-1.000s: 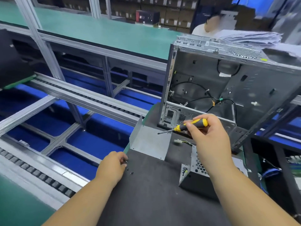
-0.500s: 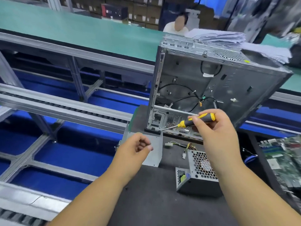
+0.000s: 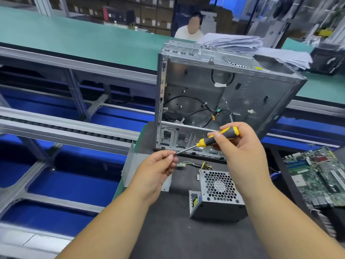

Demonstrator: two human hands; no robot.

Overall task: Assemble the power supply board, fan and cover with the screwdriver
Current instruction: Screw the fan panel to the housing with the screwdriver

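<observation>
My right hand [image 3: 242,152] grips a yellow and black screwdriver [image 3: 214,138] with its shaft pointing down-left. At the shaft's tip, my left hand [image 3: 156,171] pinches a small dark screw [image 3: 174,154]. Behind both hands an open grey metal computer case [image 3: 242,86] stands upright on the dark mat, black cables loose inside it. A grey power supply [image 3: 218,199] with a honeycomb fan grille lies on the mat in front of the case, its wire plugs trailing to the left. A flat grey metal cover plate [image 3: 132,165] sits behind my left hand.
A green circuit board [image 3: 321,176] lies at the right on the dark mat [image 3: 177,236]. A roller conveyor frame [image 3: 65,126] over blue flooring runs to the left. Stacked papers [image 3: 242,42] rest behind the case on a green bench, where a person sits.
My left hand rose from the mat's left edge, where small screws lay, and came up to the screwdriver tip. The view swung left, so the case and power supply sit farther right.
</observation>
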